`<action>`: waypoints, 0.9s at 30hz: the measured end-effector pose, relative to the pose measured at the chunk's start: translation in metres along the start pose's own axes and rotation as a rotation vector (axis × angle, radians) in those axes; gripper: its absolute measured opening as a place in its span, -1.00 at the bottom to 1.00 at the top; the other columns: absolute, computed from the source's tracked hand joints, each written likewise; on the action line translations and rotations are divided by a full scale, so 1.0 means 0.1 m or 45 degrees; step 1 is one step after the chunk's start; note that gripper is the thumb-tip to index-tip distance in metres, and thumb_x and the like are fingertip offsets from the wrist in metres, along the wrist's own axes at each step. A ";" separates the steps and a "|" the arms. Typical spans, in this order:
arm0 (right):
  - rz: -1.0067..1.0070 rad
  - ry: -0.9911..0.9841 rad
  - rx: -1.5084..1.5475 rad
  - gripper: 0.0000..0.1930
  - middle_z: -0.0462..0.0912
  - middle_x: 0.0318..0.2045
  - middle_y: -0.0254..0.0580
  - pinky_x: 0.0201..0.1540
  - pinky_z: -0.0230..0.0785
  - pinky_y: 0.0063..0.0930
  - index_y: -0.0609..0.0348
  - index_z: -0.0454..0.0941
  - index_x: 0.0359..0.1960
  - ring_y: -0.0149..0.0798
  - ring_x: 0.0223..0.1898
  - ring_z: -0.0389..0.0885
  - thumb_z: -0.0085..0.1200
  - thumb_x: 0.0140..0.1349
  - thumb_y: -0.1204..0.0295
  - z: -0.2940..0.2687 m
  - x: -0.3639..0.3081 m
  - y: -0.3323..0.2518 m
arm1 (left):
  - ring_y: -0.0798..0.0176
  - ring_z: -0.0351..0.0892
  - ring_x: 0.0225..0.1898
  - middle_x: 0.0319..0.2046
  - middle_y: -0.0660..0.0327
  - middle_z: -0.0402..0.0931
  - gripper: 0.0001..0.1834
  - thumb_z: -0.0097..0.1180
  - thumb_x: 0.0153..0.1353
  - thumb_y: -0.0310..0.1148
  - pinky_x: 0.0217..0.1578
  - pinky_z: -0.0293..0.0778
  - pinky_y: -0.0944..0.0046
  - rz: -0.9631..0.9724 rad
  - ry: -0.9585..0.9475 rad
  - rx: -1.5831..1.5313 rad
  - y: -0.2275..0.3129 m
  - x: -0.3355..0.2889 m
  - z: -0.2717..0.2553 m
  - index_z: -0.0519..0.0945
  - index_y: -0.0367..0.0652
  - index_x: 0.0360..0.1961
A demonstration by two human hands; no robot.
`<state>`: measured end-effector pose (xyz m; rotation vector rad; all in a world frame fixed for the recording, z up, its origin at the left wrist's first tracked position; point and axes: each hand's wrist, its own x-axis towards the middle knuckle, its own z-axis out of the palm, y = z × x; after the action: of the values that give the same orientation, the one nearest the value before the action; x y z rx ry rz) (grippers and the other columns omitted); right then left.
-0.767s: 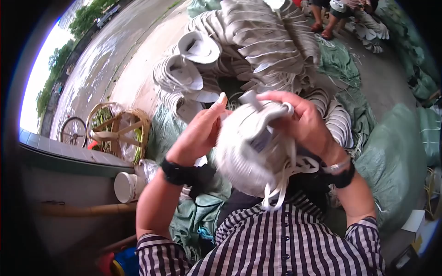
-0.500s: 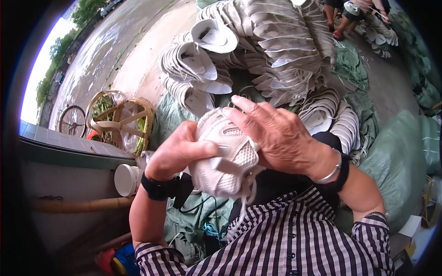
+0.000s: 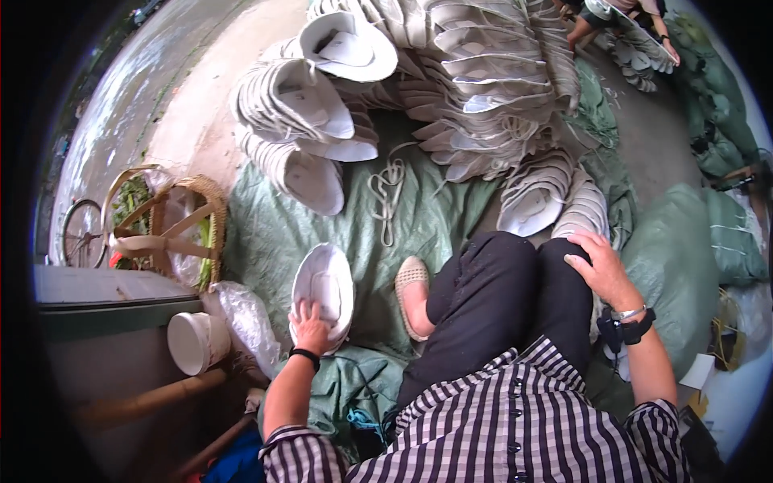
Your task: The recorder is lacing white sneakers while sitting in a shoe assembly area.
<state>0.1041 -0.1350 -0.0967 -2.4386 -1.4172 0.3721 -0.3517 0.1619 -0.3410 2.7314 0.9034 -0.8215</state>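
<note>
Left hand (image 3: 310, 328): fingers spread, touching near end of white oval fabric shoe upper (image 3: 328, 278); can't tell if it grips. Upper lies on green plastic sheeting (image 3: 439, 221), left of foot in beige woven slip-on shoe (image 3: 412, 282). Right hand (image 3: 600, 270): fingers loosely extended, thumb apart, resting on knee in black trousers (image 3: 499, 282), holding nothing. Beyond: tangled off-white cord (image 3: 389, 189) on sheeting, nested stacks of greyish-white fabric shoe uppers (image 3: 491, 84). White plastic bucket (image 3: 192, 344) at left.

Your two hands (image 3: 310, 328) were visible, with one worn beige shoe (image 3: 412, 278), one white bucket (image 3: 189, 344), one bicycle wheel (image 3: 83, 233), one lace bundle (image 3: 387, 191) and uncountable stacked uppers (image 3: 491, 72).
</note>
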 end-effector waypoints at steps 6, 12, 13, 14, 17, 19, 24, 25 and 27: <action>0.191 -0.098 0.140 -0.56 0.43 0.05 0.07 0.18 0.14 -0.29 0.30 0.32 0.11 0.01 0.12 0.36 -0.04 0.24 0.35 0.08 -0.04 0.12 | -0.28 -0.28 0.35 0.28 0.09 0.06 -0.72 0.25 -0.13 -0.11 0.10 -0.17 -0.59 -0.084 -0.229 -0.083 0.04 0.25 0.23 0.70 0.12 -0.33; 0.352 0.029 0.813 -0.59 0.50 0.01 -0.14 0.09 0.25 -0.47 0.28 0.41 0.07 -0.31 0.01 0.45 -0.02 0.26 0.29 0.14 -0.25 0.49 | -0.27 -0.23 0.35 0.28 0.21 0.08 -0.29 0.14 -0.11 0.24 0.10 -0.05 -0.55 -0.189 -0.349 0.063 0.20 0.53 0.19 0.50 0.15 0.07; 0.375 0.120 0.996 -0.59 0.52 -0.02 -0.22 0.06 0.26 -0.53 0.27 0.42 0.06 -0.40 -0.02 0.45 -0.02 0.27 0.26 0.18 -0.37 0.65 | -0.28 -0.25 0.35 0.29 0.20 0.04 -0.25 0.18 -0.16 0.25 0.11 -0.07 -0.54 -0.176 -0.374 0.022 0.21 0.49 0.17 0.47 0.20 0.09; 0.579 0.168 1.124 -0.61 0.55 -0.10 -0.26 0.01 0.29 -0.54 0.27 0.46 0.02 -0.43 -0.09 0.47 0.00 0.26 0.25 0.25 -0.53 0.80 | -0.26 -0.26 0.36 0.31 0.19 -0.02 -0.27 0.22 -0.17 0.23 0.12 -0.08 -0.52 -0.258 -0.259 -0.120 0.22 0.41 0.15 0.45 0.29 0.10; 1.178 0.015 0.951 -0.68 0.65 -0.35 -0.28 -0.16 0.39 -0.50 0.23 0.58 -0.15 -0.42 -0.29 0.56 0.06 0.22 0.24 0.58 -1.00 1.31 | -0.25 -0.26 0.34 0.31 0.20 -0.07 -0.34 0.14 -0.17 0.31 0.13 -0.08 -0.47 -0.070 -0.328 0.106 0.27 0.25 0.04 0.54 0.34 0.00; 1.061 0.049 0.820 -0.72 0.67 -0.41 -0.17 -0.24 0.41 -0.44 0.22 0.61 -0.25 -0.32 -0.36 0.61 0.09 0.19 0.25 0.84 -1.26 1.59 | -0.21 -0.24 0.34 0.29 0.19 -0.04 -0.45 0.23 -0.25 0.24 0.14 -0.12 -0.45 -0.080 -0.393 0.097 0.33 0.21 -0.10 0.64 0.29 -0.19; 1.027 0.096 0.875 -0.76 0.64 -0.40 -0.02 -0.23 0.41 -0.34 0.20 0.60 -0.27 -0.09 -0.31 0.62 0.10 0.15 0.30 1.09 -1.51 2.10 | -0.13 -0.27 0.37 0.32 0.11 -0.08 -0.21 0.41 -0.34 0.02 0.16 -0.07 -0.41 -0.167 -0.322 0.153 0.73 0.02 -0.41 0.49 0.08 0.03; 0.965 0.128 0.766 -0.78 0.62 -0.40 0.00 -0.23 0.41 -0.30 0.20 0.60 -0.30 -0.05 -0.30 0.61 0.09 0.14 0.31 1.10 -1.45 2.16 | -0.10 -0.23 0.37 0.32 0.09 -0.07 -0.25 0.33 -0.21 0.03 0.19 -0.06 -0.34 -0.233 -0.295 0.187 0.84 -0.07 -0.44 0.45 0.02 0.07; 0.906 0.141 0.820 -0.82 0.59 -0.39 0.08 -0.23 0.39 -0.17 0.19 0.57 -0.33 0.08 -0.28 0.57 0.06 0.14 0.35 1.11 -1.16 2.31 | -0.07 -0.18 0.36 0.32 0.07 -0.06 -0.28 0.25 -0.07 0.05 0.23 -0.05 -0.27 -0.334 -0.234 0.217 1.02 -0.13 -0.48 0.41 -0.04 0.11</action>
<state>0.1920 -0.3316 -0.2777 -2.2530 -0.2518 0.6978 -0.2789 0.0873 -0.2964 2.6508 1.2181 -1.2275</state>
